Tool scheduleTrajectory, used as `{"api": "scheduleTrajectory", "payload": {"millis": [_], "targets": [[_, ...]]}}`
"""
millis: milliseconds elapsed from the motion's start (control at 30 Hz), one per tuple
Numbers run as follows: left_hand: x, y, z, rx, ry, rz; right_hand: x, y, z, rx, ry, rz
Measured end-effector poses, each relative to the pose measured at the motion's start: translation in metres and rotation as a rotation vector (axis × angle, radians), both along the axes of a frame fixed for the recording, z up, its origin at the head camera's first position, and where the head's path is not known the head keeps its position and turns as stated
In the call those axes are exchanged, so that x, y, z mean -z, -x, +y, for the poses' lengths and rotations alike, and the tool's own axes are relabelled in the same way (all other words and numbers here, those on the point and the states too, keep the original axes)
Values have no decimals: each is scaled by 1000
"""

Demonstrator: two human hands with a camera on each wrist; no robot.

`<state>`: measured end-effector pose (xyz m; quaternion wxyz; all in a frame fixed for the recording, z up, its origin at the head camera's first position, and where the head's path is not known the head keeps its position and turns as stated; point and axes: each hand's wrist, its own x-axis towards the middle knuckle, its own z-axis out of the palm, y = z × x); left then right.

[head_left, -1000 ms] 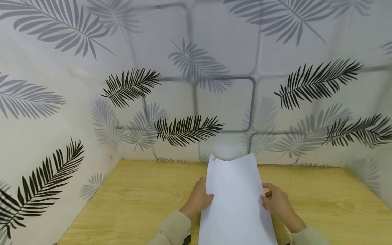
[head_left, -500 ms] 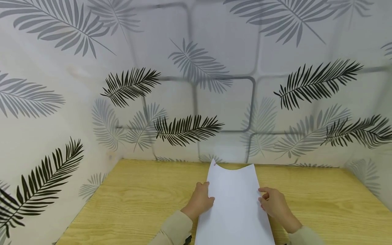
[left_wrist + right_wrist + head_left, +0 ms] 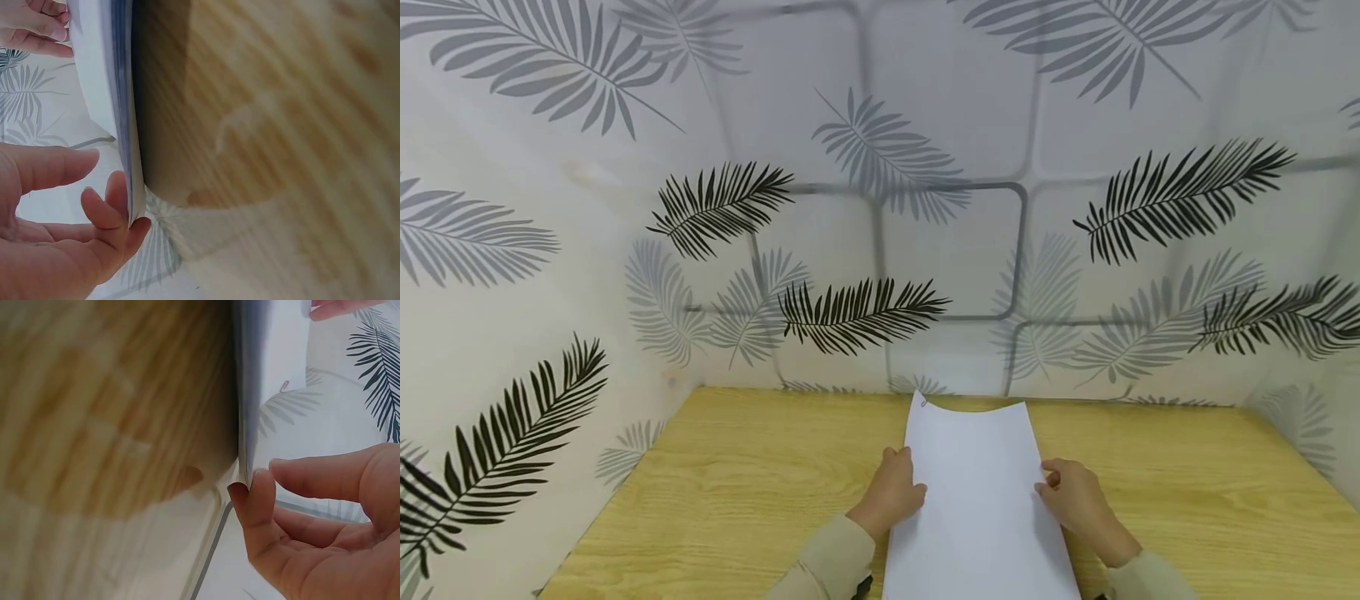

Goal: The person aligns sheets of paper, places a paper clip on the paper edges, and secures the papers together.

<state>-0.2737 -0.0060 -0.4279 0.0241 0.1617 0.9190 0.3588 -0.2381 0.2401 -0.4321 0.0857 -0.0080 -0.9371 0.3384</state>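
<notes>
A stack of white paper stands tilted up before me, its top edge bowed down in the middle. A small reddish paper clip sits at its top left corner. My left hand holds the left edge, thumb over the front. On the right edge my right hand pinches the sheets between thumb and fingers. In the left wrist view, fingertips curl behind the stack's edge. Several thin layers show along the edge in the right wrist view, where a fingertip lies behind the paper.
The stack is over a light wood-grain table. Behind it rises a pale curtain printed with grey and black leaves, which also covers the left side. Beige sleeves reach in from below.
The stack's top edge has dropped lower and its middle sags more than a second ago. My right hand has shifted slightly down its edge; both hands still hold the paper.
</notes>
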Motion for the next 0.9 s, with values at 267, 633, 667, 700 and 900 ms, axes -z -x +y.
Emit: {"api": "scheduleTrajectory", "payload": {"millis": [267,633,667,700,900], "targets": [[4,-1,-3,-8,173,101,1,-2,1,-16,-31,-16],[7,-2,-7,-1,203,89,5,-4,0,-40,-33,-24],[8,-2,-7,-4,201,78,5,-4,0,-42,-31,-28],[7,-2,-8,-7,197,65,6,-5,-1,-43,-27,-26],[5,-3,-9,11,212,85,9,-4,-1,-53,-28,-2]]}}
